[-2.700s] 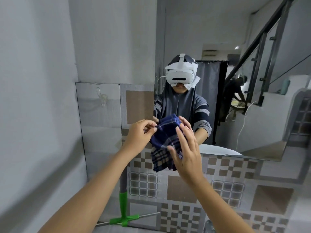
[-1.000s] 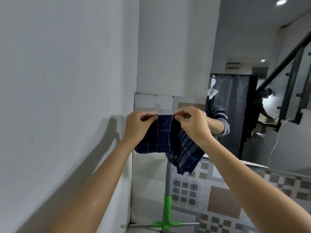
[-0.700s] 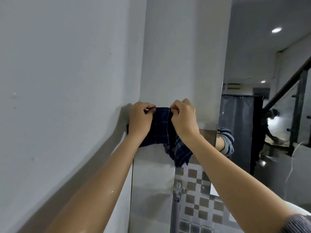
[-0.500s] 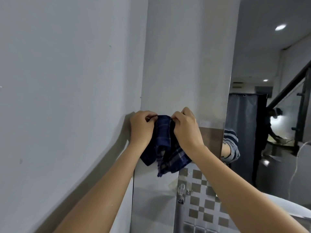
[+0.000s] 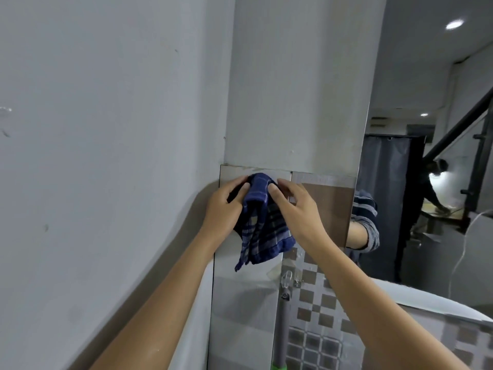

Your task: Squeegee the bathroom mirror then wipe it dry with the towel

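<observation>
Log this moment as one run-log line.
phase: towel step | left hand + right hand: gripping blue plaid towel | location: mirror top-left corner

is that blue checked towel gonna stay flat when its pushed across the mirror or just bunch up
Probably bunches: the towel already hangs in soft folds, bunched between the left hand and right hand. It looks floppy and light, since fingertips alone hold it up. Its lower edge dangles loose against the mirror, so it will likely trail.

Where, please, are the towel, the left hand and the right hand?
towel [image 5: 262,231]: head view, hanging plaid folds.
left hand [image 5: 222,209]: head view, back of hand.
right hand [image 5: 298,209]: head view, back of hand.
</observation>
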Demonstrator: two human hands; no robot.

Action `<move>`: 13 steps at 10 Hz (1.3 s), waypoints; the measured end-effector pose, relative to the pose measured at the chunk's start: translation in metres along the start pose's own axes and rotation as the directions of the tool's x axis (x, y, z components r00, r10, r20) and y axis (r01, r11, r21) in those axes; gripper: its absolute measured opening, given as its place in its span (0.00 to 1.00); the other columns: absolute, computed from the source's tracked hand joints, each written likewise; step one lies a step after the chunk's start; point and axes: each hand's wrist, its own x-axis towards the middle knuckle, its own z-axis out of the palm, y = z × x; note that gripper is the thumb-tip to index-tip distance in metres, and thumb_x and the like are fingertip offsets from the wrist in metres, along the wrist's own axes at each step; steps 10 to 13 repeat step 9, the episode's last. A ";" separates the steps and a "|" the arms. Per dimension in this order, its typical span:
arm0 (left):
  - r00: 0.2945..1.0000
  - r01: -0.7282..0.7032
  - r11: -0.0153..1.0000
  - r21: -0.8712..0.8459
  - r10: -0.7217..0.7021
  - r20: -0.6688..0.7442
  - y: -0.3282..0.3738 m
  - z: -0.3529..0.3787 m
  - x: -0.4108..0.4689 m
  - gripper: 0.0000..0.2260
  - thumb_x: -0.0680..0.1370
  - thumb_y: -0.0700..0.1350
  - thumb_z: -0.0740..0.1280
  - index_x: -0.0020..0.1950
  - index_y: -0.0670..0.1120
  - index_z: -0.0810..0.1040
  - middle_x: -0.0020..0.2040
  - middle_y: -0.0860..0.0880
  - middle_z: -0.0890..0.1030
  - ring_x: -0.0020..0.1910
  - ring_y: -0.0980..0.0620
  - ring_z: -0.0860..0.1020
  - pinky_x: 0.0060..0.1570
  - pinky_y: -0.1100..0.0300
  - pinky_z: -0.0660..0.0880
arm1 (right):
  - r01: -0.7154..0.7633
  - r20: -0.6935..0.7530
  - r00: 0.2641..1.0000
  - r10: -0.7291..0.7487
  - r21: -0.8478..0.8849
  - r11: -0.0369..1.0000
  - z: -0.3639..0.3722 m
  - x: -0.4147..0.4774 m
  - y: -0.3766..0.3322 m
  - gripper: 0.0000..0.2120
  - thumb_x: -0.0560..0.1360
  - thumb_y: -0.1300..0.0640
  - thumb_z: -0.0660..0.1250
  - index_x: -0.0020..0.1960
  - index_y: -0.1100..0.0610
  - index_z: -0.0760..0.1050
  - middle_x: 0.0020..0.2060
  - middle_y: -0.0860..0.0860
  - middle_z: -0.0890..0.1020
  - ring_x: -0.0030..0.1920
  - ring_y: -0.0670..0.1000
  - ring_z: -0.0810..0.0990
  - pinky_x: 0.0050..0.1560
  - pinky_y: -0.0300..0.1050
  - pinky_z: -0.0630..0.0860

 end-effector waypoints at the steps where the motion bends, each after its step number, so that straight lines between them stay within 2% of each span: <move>1: 0.997 0.040 0.994 -0.099 -0.034 0.069 0.000 -0.001 -0.010 0.14 0.80 0.48 0.58 0.64 0.49 0.74 0.59 0.51 0.79 0.59 0.57 0.76 0.56 0.65 0.73 | -0.026 0.023 0.999 0.025 0.075 0.997 0.007 -0.005 0.003 0.19 0.75 0.45 0.61 0.63 0.50 0.71 0.55 0.46 0.74 0.57 0.46 0.72 0.53 0.34 0.66; 2: 0.993 0.047 0.983 -0.175 -0.027 0.114 -0.001 -0.001 -0.017 0.14 0.81 0.47 0.56 0.65 0.49 0.73 0.58 0.50 0.79 0.57 0.57 0.77 0.49 0.71 0.74 | -0.036 0.034 0.999 0.031 0.142 0.989 0.013 -0.007 0.005 0.18 0.76 0.46 0.62 0.62 0.51 0.72 0.59 0.49 0.75 0.56 0.45 0.75 0.47 0.27 0.67; 3: 0.990 0.046 0.979 -0.196 -0.018 0.140 -0.005 0.000 -0.021 0.13 0.81 0.46 0.55 0.63 0.50 0.73 0.58 0.51 0.79 0.58 0.57 0.77 0.52 0.70 0.73 | -0.035 0.021 0.999 0.032 0.164 0.986 0.018 -0.008 0.009 0.20 0.76 0.47 0.63 0.64 0.53 0.71 0.60 0.50 0.75 0.56 0.45 0.75 0.48 0.28 0.68; 4: 0.990 -0.009 0.990 -0.142 0.028 0.136 -0.011 0.001 -0.023 0.13 0.80 0.47 0.58 0.63 0.51 0.73 0.58 0.53 0.79 0.57 0.60 0.77 0.53 0.69 0.73 | -0.023 -0.008 1.000 0.024 0.140 0.990 0.023 -0.009 0.014 0.21 0.75 0.50 0.64 0.66 0.54 0.69 0.60 0.50 0.75 0.57 0.46 0.74 0.50 0.27 0.67; 5: 0.987 -0.043 0.995 -0.091 0.057 0.151 -0.015 0.000 -0.021 0.14 0.79 0.46 0.59 0.65 0.50 0.72 0.58 0.54 0.78 0.57 0.62 0.76 0.52 0.70 0.72 | 0.000 -0.042 0.999 0.004 0.096 0.995 0.024 -0.009 0.018 0.20 0.75 0.53 0.65 0.66 0.55 0.70 0.60 0.51 0.75 0.57 0.46 0.74 0.55 0.34 0.68; 6: 0.985 -0.084 0.996 0.009 0.082 0.154 -0.016 -0.002 -0.018 0.13 0.80 0.43 0.59 0.64 0.49 0.71 0.57 0.54 0.78 0.57 0.62 0.76 0.55 0.69 0.72 | 0.010 -0.062 0.998 -0.006 0.070 0.998 0.024 -0.010 0.018 0.17 0.75 0.56 0.65 0.64 0.55 0.72 0.58 0.52 0.77 0.55 0.48 0.75 0.58 0.41 0.71; 7: 0.980 -0.125 0.982 0.139 0.100 0.172 -0.012 -0.005 -0.016 0.14 0.80 0.43 0.58 0.65 0.49 0.70 0.57 0.54 0.77 0.57 0.60 0.75 0.57 0.69 0.71 | 0.007 -0.034 0.999 -0.008 -0.038 0.999 0.020 -0.009 0.012 0.16 0.76 0.56 0.64 0.63 0.56 0.73 0.56 0.53 0.78 0.55 0.51 0.77 0.58 0.43 0.72; 8: 0.977 -0.165 0.938 0.304 0.114 0.180 0.000 -0.007 -0.021 0.13 0.81 0.43 0.57 0.64 0.45 0.71 0.56 0.51 0.76 0.56 0.55 0.75 0.53 0.72 0.69 | 0.020 0.020 1.000 -0.017 -0.158 0.987 0.012 -0.019 0.001 0.16 0.78 0.55 0.60 0.64 0.58 0.71 0.58 0.54 0.77 0.57 0.50 0.74 0.53 0.34 0.65; 9: 0.987 -0.125 0.863 0.489 0.057 0.152 0.010 -0.008 -0.029 0.19 0.81 0.47 0.54 0.72 0.43 0.62 0.71 0.45 0.66 0.70 0.49 0.64 0.69 0.59 0.61 | 0.032 0.056 0.998 -0.019 -0.233 0.972 -0.005 -0.038 -0.012 0.17 0.80 0.55 0.56 0.66 0.62 0.67 0.64 0.56 0.73 0.65 0.54 0.69 0.55 0.32 0.59; 13: 0.987 -0.125 0.863 0.489 0.057 0.152 0.010 -0.008 -0.029 0.19 0.81 0.47 0.54 0.72 0.43 0.62 0.71 0.45 0.66 0.70 0.49 0.64 0.69 0.59 0.61 | 0.032 0.056 0.998 -0.019 -0.233 0.972 -0.005 -0.038 -0.012 0.17 0.80 0.55 0.56 0.66 0.62 0.67 0.64 0.56 0.73 0.65 0.54 0.69 0.55 0.32 0.59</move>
